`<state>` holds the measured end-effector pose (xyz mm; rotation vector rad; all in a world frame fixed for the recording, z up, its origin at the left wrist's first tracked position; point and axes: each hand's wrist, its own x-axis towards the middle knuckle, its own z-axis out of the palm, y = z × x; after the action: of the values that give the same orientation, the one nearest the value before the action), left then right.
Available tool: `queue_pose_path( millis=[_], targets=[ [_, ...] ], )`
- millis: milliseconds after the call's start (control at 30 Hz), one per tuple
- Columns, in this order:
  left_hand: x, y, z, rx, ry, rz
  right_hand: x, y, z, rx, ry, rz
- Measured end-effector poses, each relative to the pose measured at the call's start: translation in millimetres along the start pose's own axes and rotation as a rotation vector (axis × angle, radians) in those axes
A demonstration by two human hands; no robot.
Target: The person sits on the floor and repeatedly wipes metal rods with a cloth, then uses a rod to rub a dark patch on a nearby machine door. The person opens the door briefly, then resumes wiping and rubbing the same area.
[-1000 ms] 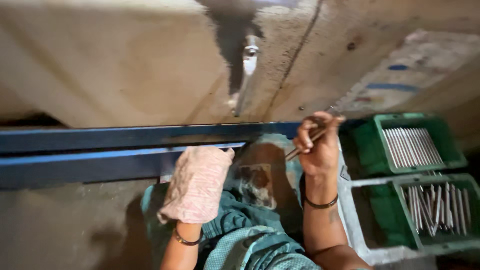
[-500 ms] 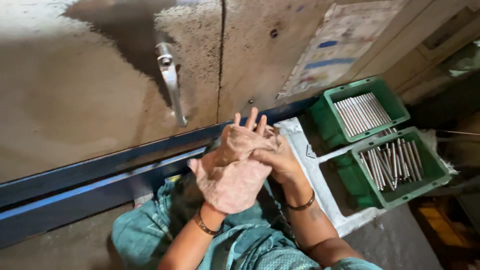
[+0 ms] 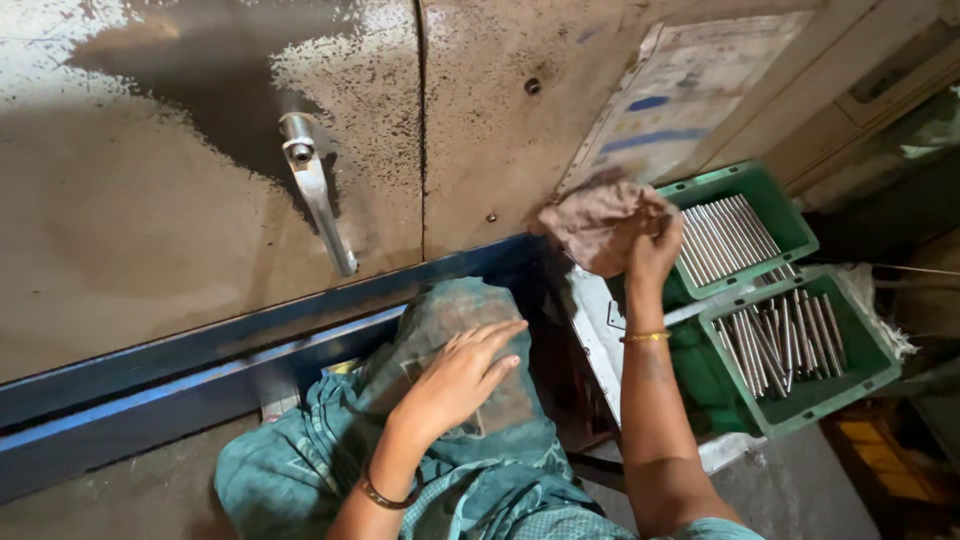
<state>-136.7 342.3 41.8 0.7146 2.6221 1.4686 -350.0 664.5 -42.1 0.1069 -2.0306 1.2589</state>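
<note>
One rag in raised right hand, left hand on knee

Your right hand grips a brownish rag at centre right of the frame, above two green crates of metal rods. Your left hand lies flat on your teal-clad knee, lower centre, below a metal door handle.
</note>
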Motion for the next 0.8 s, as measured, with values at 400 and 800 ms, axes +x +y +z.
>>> queue_pose_path(
  millis=[400,800],
  targets=[
    [1,13,-11,0.027,0.01,0.063,-34,98,76,-0.762,-0.603,0.35],
    [1,3,-16,0.056,0.19,0.107,6,7,-5,-0.287,-0.55,0.324]
  ],
)
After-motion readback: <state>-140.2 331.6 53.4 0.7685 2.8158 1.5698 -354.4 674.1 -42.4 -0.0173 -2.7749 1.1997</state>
